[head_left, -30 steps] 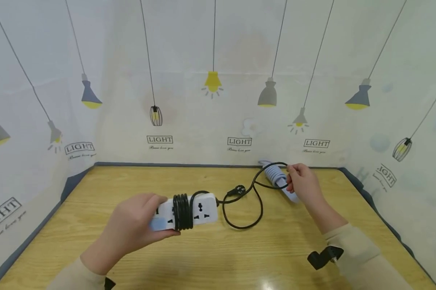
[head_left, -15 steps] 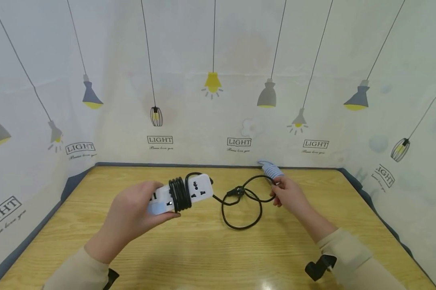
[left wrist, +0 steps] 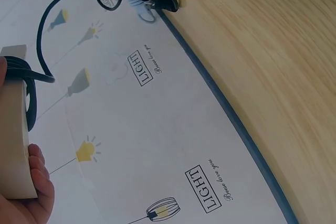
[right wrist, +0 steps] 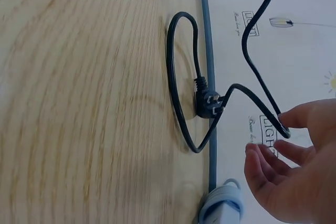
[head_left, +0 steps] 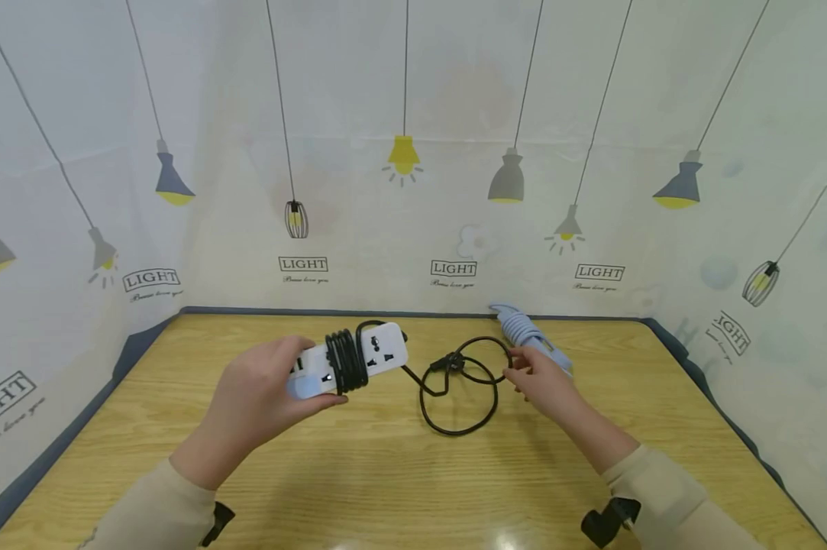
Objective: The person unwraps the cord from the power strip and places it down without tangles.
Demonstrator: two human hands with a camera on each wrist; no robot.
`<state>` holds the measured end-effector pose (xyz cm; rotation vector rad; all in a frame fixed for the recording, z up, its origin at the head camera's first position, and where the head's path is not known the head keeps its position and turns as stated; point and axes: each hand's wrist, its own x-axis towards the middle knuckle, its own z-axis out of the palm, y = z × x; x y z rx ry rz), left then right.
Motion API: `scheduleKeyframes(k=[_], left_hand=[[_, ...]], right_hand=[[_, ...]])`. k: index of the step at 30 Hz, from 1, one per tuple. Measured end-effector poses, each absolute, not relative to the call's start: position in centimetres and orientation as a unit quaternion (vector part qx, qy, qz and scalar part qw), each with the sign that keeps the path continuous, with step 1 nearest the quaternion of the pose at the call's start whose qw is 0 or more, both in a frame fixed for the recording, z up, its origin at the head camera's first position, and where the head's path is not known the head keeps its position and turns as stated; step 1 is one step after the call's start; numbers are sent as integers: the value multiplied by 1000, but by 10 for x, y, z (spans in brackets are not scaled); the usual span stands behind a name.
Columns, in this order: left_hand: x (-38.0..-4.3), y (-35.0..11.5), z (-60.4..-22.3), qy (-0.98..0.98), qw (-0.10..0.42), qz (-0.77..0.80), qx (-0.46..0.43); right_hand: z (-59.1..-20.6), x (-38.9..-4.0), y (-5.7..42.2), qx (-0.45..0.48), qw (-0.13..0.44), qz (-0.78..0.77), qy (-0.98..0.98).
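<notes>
Shifted leftward from its earlier position, my right hand (head_left: 542,383) pinches the black cord (head_left: 347,360) between thumb and fingers; my left hand (head_left: 258,393) grips the white power strip (head_left: 390,345), held above the table (head_left: 413,481).

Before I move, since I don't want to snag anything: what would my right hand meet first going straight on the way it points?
Past the black cord it holds, your right hand would probably meet the black plug first, though depth is hard to judge, so it might pass above.

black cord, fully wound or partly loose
Partly loose: the black cord circles the power strip several times, then loops out to the plug.
</notes>
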<state>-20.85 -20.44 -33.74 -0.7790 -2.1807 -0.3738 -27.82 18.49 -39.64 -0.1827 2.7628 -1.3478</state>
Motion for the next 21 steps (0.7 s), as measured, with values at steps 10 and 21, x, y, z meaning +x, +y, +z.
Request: scheduleKeyframes(k=[10,21], left_hand=[[-208,-197,-337,-862,385,-154,-291],[-207,-189,-340,-862,400,-168,-264]], right_hand=[[-372,-253,166,-114,-61,-431,893],[-344,-215,121,-182,1,-582,793]])
